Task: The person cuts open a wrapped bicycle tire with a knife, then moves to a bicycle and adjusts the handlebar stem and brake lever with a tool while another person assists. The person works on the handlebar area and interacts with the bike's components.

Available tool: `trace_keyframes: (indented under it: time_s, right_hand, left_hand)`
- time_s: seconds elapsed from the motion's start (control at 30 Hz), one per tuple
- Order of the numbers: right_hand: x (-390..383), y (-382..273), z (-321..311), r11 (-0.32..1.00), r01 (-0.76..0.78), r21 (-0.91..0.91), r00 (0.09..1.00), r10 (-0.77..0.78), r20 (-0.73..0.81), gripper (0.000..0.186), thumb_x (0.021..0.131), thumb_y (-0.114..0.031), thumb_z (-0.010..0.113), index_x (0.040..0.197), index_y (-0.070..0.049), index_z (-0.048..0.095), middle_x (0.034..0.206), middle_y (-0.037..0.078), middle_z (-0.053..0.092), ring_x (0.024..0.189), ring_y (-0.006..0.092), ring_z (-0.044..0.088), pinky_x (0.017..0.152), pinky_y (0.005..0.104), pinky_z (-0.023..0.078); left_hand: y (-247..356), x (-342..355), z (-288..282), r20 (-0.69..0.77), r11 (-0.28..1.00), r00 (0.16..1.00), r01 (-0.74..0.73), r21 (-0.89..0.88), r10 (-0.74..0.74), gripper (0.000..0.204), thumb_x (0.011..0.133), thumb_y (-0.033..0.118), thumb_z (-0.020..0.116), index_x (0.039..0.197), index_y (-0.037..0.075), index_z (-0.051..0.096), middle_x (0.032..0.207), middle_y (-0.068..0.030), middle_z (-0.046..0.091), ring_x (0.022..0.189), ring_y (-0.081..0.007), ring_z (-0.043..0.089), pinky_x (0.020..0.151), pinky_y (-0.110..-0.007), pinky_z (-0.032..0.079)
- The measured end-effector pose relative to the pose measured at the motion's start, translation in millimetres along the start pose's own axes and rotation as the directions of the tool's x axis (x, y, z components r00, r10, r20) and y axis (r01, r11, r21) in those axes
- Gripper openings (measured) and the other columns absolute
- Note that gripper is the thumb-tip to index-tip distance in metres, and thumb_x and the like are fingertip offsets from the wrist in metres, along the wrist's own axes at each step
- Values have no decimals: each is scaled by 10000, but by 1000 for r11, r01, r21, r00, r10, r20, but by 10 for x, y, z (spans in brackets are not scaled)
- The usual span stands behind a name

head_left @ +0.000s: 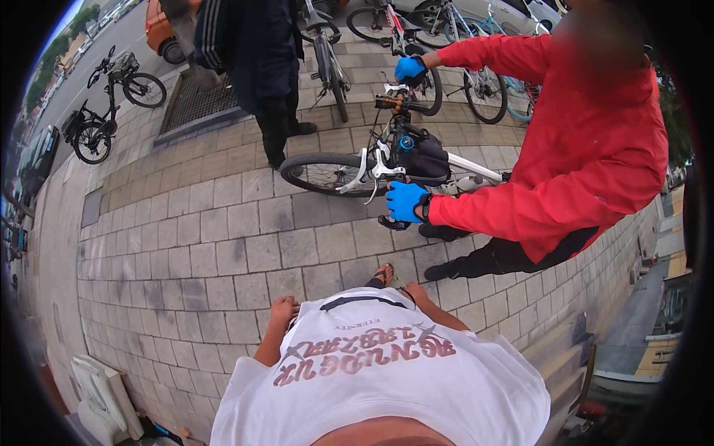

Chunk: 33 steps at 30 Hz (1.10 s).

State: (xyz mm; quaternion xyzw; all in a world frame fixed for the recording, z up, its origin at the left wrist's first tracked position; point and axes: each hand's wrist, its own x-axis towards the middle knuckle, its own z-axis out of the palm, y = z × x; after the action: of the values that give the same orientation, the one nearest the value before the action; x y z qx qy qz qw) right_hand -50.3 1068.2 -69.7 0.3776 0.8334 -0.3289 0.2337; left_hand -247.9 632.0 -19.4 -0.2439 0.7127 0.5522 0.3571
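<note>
My left hand (284,308) hangs low beside the white printed shirt (387,357), its fingers curled in; anything inside them is hidden. At the shirt's other side is my right hand (418,292), partly covered, with its fingers drawn together. Something thin and dark shows by those fingers, too small to name. My sandalled foot (384,274) stands between the hands. Ahead, a person in a red jacket (595,163) grips the handlebar of a white bicycle (476,169) with blue-gloved hands (405,201). Neither of my hands touches this bicycle.
Another person in dark clothes (260,67) stands beyond the bicycle's front wheel. Parked bicycles (485,93) line the far side, and a black bicycle (108,111) stands at far left. A metal grate (197,104) and grey paving (216,223) lie ahead. A white seat (104,398) is lower left.
</note>
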Motion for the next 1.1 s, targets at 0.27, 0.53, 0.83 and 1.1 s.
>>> trace_keyframes:
  time_s: [0.27, 0.53, 0.83, 1.1]
  right_hand:
    - [-184, 27, -116, 999, 20, 37, 1000, -21, 5, 499, 775, -438, 733, 819, 59, 732, 862, 353, 666, 898, 508, 688, 804, 571, 532]
    - [48, 330, 131, 999, 39, -21, 999, -38, 17, 507, 780, -476, 710, 803, 30, 744, 874, 337, 677, 898, 498, 686, 808, 556, 540]
    - [250, 571, 278, 952, 275, -134, 961, -277, 5, 415, 819, -399, 645, 744, 3, 714, 806, 294, 662, 835, 492, 668, 742, 550, 533]
    - [-5, 339, 80, 981, 194, -3, 977, -194, -89, 443, 798, -392, 673, 767, 49, 705, 817, 324, 666, 843, 522, 666, 765, 572, 527]
  left_hand:
    - [-936, 522, -590, 216, 557, 928, -357, 750, 303, 448, 925, 365, 636, 967, -59, 776, 938, -205, 777, 901, -269, 745, 817, -420, 570]
    - [-637, 291, -445, 90, 776, 981, -192, 601, 173, 404, 930, 336, 647, 1010, -45, 756, 886, -153, 760, 831, -237, 721, 742, -398, 571]
    - [6, -36, -116, 32, 945, 998, -57, 323, 49, 383, 972, 275, 643, 1120, -74, 699, 1016, -151, 730, 776, -228, 702, 658, -362, 581]
    - [-350, 210, -238, 33, 887, 989, -144, 438, 145, 367, 938, 307, 680, 991, -49, 752, 854, -127, 738, 744, -210, 680, 674, -362, 553]
